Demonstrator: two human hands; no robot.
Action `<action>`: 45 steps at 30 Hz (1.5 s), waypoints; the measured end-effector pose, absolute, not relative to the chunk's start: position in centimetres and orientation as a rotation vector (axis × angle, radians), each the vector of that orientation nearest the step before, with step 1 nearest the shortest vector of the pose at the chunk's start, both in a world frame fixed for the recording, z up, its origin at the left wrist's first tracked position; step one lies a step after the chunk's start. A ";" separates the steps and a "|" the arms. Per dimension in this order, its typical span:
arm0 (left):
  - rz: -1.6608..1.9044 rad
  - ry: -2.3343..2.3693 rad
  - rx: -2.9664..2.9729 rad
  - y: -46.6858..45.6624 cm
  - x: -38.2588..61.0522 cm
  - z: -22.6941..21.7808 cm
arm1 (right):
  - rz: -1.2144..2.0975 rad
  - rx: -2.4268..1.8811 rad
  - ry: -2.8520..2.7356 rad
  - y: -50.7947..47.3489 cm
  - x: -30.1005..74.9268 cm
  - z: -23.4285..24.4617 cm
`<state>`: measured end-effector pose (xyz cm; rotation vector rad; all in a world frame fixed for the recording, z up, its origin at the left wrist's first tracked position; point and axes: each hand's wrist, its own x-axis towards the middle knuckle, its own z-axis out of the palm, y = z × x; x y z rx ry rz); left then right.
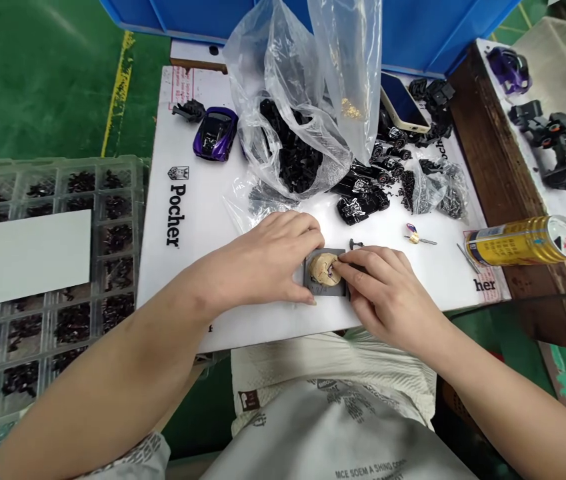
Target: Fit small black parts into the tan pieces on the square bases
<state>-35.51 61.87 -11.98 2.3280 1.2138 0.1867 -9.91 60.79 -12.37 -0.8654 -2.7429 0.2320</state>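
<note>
Left hand: curved around the left side of the gray block (pixel 333 291), the left hand (pixel 273 257) holding it with the thumb at the near corner and fingertips at the far one.
Tan lump: between the hands on the block, the tan lump (pixel 321 269) is rounded, matte and cracked, with a dark spot on its right.
Right hand: the right hand (pixel 387 287) has its leading fingertips together against the lump; whether they pinch a small piece is hard to tell.
White surface: under both hands, the white surface (pixel 193 200) is smooth, printed "Pocher".
Clear bags: just beyond the hands, a crinkled bag (pixel 297 167) of black parts; a hanging bag (pixel 347 67) holds gold bits.
Purple car: beyond the left hand, the purple car (pixel 216 133) is glossy and rounded.
Yellow can: right of the right hand, the cylindrical yellow can (pixel 517 241) lies on its side.
Compartment tray: left of the left hand, the clear compartment tray (pixel 53 162) holds dark pieces.
Room: farthest from the hands, a blue bin (pixel 427 37) and green floor (pixel 37 87).
</note>
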 end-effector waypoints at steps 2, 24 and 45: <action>0.208 1.208 2.331 61.9 -35.6 -12.2 | 0.188 -0.890 -2.740 60.7 -9.8 -12.5; 0.269 1.177 2.351 62.0 -35.8 -12.7 | 0.122 -0.910 -2.597 59.0 -10.5 -13.5; 0.190 1.239 2.316 62.0 -36.1 -13.2 | -0.036 -1.365 -2.184 62.5 -4.2 -13.9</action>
